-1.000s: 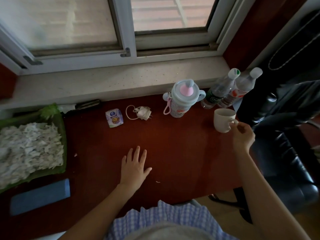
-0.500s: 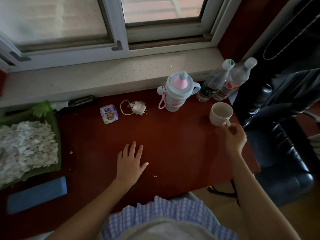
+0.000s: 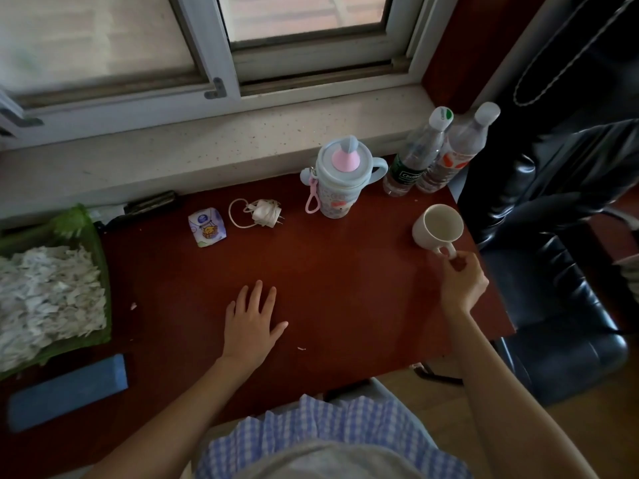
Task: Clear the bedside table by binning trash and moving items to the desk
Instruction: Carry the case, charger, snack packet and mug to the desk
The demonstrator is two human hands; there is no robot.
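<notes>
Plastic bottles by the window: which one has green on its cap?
The left bottle, with the dark label; its neighbour, the right bottle, has a plain white cap and an orange-patterned label.

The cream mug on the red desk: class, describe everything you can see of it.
The cream mug looks ceramic, plain and glossy, with one loop handle. It stands upright and looks empty, near the right edge of the desk, in front of two bottles. The right hand pinches its handle; nothing else touches it.

Partial "Ce…" wording (rest unreadable) on the green-capped bottle's dark label.
</notes>
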